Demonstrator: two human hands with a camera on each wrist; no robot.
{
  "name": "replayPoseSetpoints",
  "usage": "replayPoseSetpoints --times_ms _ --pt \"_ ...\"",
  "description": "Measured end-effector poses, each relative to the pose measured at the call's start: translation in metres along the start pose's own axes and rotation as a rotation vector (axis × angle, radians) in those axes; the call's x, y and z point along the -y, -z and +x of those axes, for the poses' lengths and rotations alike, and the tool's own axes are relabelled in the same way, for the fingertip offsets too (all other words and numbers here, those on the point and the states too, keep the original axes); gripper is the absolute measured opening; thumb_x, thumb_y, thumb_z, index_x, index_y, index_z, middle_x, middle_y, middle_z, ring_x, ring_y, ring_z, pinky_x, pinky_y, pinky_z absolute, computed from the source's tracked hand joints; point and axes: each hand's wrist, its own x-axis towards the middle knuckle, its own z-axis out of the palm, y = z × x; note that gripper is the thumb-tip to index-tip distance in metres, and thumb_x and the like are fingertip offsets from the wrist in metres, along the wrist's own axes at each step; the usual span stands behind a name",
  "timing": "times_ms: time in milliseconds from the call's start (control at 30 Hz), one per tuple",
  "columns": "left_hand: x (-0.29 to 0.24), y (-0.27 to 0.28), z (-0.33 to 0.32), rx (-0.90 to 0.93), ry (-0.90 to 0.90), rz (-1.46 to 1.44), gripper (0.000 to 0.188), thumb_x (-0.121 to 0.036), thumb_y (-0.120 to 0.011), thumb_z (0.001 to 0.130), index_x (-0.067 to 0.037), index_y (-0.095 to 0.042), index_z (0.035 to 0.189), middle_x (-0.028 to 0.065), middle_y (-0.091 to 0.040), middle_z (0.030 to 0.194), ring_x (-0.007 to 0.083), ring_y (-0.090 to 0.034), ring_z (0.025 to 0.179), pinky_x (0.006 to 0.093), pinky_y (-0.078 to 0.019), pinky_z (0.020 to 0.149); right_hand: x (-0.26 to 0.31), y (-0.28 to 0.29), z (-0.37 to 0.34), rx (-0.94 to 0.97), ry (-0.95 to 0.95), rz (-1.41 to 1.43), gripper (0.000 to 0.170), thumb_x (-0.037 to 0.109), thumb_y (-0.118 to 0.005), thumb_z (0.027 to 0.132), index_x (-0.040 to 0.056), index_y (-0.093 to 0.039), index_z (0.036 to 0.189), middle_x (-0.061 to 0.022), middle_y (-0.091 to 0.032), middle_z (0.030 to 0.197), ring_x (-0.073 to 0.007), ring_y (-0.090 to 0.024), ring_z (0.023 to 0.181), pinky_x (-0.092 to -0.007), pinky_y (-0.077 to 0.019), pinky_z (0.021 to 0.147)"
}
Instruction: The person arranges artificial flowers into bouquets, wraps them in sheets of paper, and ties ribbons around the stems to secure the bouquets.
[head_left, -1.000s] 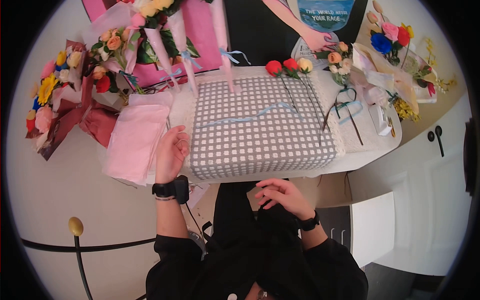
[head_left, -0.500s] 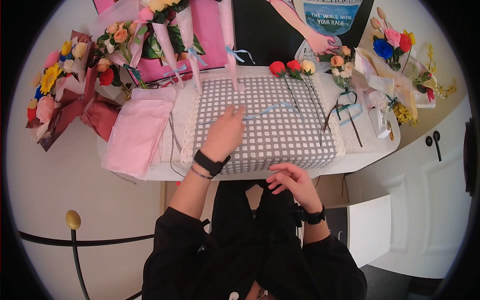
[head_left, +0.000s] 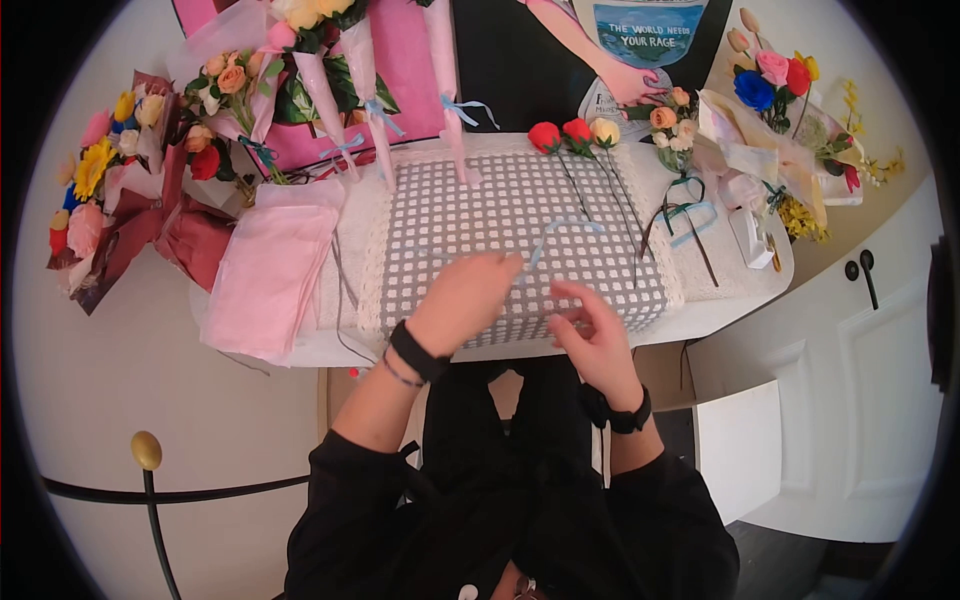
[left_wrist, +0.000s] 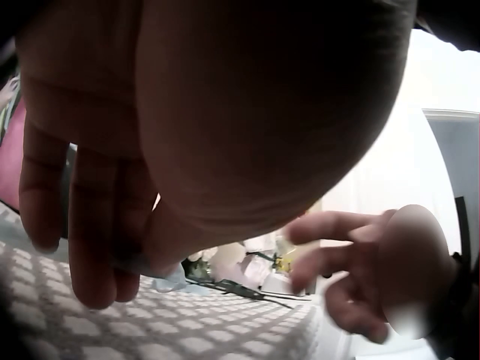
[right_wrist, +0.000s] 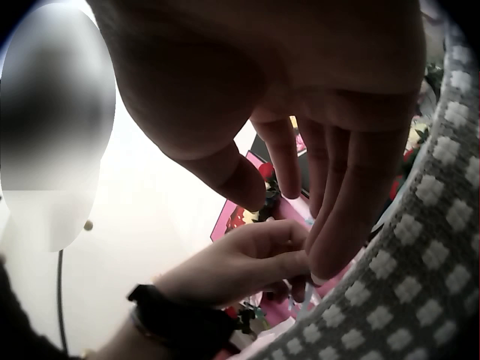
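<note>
Over the grey-and-white checked cloth point(head_left: 430, 205), the left hand point(head_left: 468, 298) pinches a light blue ribbon point(head_left: 548, 240) between thumb and fingers. The ribbon rises in a curve from the fingertips toward the right. In the left wrist view a bit of ribbon point(left_wrist: 171, 280) shows beside the thumb. The right hand point(head_left: 600, 345) hovers near the cloth's front edge, fingers parted and slightly bent, holding nothing. In the right wrist view the left hand point(right_wrist: 240, 262) appears just beyond the right fingers.
Two red roses point(head_left: 544, 137) and a cream rose point(head_left: 605, 131) lie at the cloth's upper right. Pink sheets point(head_left: 275, 270) are stacked at left. Wrapped bouquets point(head_left: 90, 170) stand on both sides; dark green ribbon point(head_left: 683, 210) and a white box point(head_left: 750, 238) lie right.
The left hand has moved from beside the pink sheets over the cloth, then right and nearer the body, shifting the ribbon. The right hand has moved up toward the cloth.
</note>
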Motion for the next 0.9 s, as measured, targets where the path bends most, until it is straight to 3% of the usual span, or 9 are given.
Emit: replayPoseSetpoints --times_ms 67,200,267,333,400,567,700,900 --pt "-0.023 0.016 -0.01 -0.021 -0.066 -0.026 0.012 0.0 -0.056 0.079 -0.002 -0.054 0.091 0.0159 -0.059 0.084 0.0372 -0.061 0.083 0.0467 -0.0495 0.07 0.017 -0.008 0.009 -0.151 0.296 -0.375 0.041 0.007 -0.067 0.088 0.0053 -0.059 0.128 -0.0105 -0.069 0.104 -0.0136 -0.066 0.079 -0.0263 -0.0539 0.062" --pt "-0.043 0.033 -0.024 -0.1 -0.154 -0.068 0.016 0.0 -0.057 0.078 -0.002 -0.055 0.094 0.0133 -0.057 0.082 0.034 -0.059 0.079 0.0444 -0.0485 0.069 0.019 -0.007 0.016 0.042 0.286 -0.423 0.034 0.007 -0.067 0.087 0.0055 -0.063 0.121 -0.0115 -0.069 0.096 -0.0156 -0.066 0.076 -0.0277 -0.0521 0.059" --pt "-0.04 0.036 -0.028 -0.148 -0.168 -0.086 0.017 0.0 -0.058 0.078 -0.002 -0.056 0.095 0.0128 -0.057 0.083 0.0332 -0.059 0.079 0.0439 -0.0482 0.069 0.022 -0.009 0.015 0.123 0.115 -0.345 0.02 0.008 -0.067 0.087 0.0035 -0.067 0.107 -0.0109 -0.067 0.084 -0.0206 -0.065 0.071 -0.0311 -0.0508 0.058" --pt "-0.034 0.04 -0.034 -0.055 -0.123 -0.081 0.014 -0.003 -0.06 0.082 -0.002 -0.057 0.095 0.0127 -0.058 0.084 0.033 -0.06 0.081 0.0428 -0.0482 0.071 0.025 -0.007 0.015 0.13 0.188 -0.479 0.013 0.01 -0.066 0.088 0.0032 -0.067 0.1 -0.0109 -0.066 0.08 -0.0245 -0.064 0.069 -0.0332 -0.0505 0.058" --pt "-0.029 0.04 -0.041 -0.079 -0.134 -0.097 0.011 -0.004 -0.06 0.084 -0.002 -0.057 0.095 0.0132 -0.058 0.085 0.0335 -0.06 0.082 0.0426 -0.0484 0.072 0.027 -0.004 0.013 0.132 0.262 -0.612 0.009 0.011 -0.066 0.089 0.0029 -0.066 0.093 -0.0109 -0.065 0.076 -0.0283 -0.064 0.068 -0.0353 -0.0501 0.059" --pt "-0.011 0.047 -0.055 -0.075 -0.073 -0.148 0.008 -0.007 -0.059 0.089 -0.001 -0.057 0.094 0.0151 -0.059 0.086 0.0357 -0.059 0.083 0.0425 -0.0491 0.073 0.035 0.014 0.003 0.088 0.418 -0.765 0.008 0.01 -0.066 0.089 0.002 -0.066 0.088 -0.0134 -0.065 0.077 -0.0323 -0.063 0.069 -0.0365 -0.0492 0.061" --pt "0.011 0.061 -0.059 -0.144 0.016 -0.089 0.007 -0.006 -0.059 0.089 0.0 -0.058 0.091 0.0168 -0.06 0.085 0.0379 -0.059 0.082 0.0433 -0.0487 0.072 0.045 0.037 0.0 0.046 0.398 -0.821 0.009 0.012 -0.063 0.09 0.0029 -0.063 0.087 -0.0149 -0.064 0.08 -0.0358 -0.063 0.073 -0.0402 -0.0497 0.063" --pt "0.041 0.072 -0.057 -0.259 0.16 -0.031 0.007 -0.007 -0.058 0.091 0.0 -0.057 0.09 0.0169 -0.061 0.086 0.0385 -0.06 0.083 0.0453 -0.0494 0.071 0.049 0.056 0.014 -0.184 0.344 -0.884 0.009 0.011 -0.063 0.089 0.0018 -0.063 0.087 -0.0152 -0.063 0.078 -0.0367 -0.063 0.073 -0.0417 -0.0494 0.063"
